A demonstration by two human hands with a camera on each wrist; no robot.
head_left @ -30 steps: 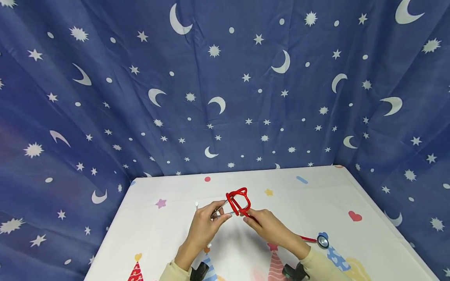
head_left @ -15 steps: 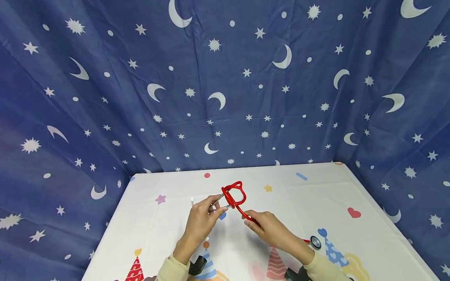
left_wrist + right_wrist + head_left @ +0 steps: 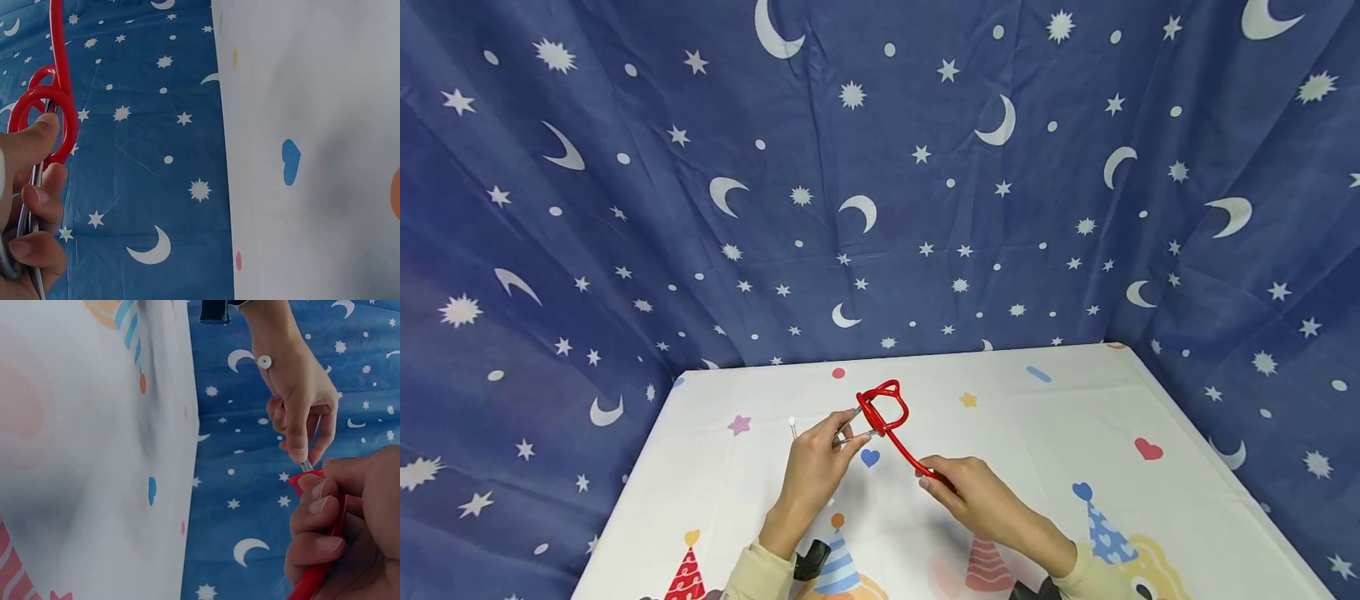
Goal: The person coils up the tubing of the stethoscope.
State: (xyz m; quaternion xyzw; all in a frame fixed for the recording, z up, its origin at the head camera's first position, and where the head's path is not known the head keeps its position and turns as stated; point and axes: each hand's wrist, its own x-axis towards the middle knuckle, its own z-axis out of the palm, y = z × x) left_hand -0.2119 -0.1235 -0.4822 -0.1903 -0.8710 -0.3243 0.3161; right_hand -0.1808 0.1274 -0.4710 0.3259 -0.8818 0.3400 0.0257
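A stethoscope with red tubing (image 3: 898,448) is held up over the table between both hands. My left hand (image 3: 815,458) grips its metal ear tubes (image 3: 37,175), with a white ear tip (image 3: 792,421) sticking out behind the hand. Beyond those fingers the red tubing is wound into a loop (image 3: 904,408) around the metal tubes. From there a single length of tube runs down to my right hand (image 3: 973,492), whose fingers are curled round it. In the right wrist view the tube (image 3: 309,584) passes through the right palm. The chest piece is hidden.
A white tablecloth (image 3: 1015,433) printed with hearts, stars and party hats covers the table. A blue curtain (image 3: 910,200) with moons and stars hangs behind the table and along its sides. Dark camera mounts (image 3: 811,560) sit at the wrists.
My left hand has moved left and slightly up with the looped end, while the right has moved slightly right. More red tube shows between them. The chest piece has gone out of sight by the right forearm.
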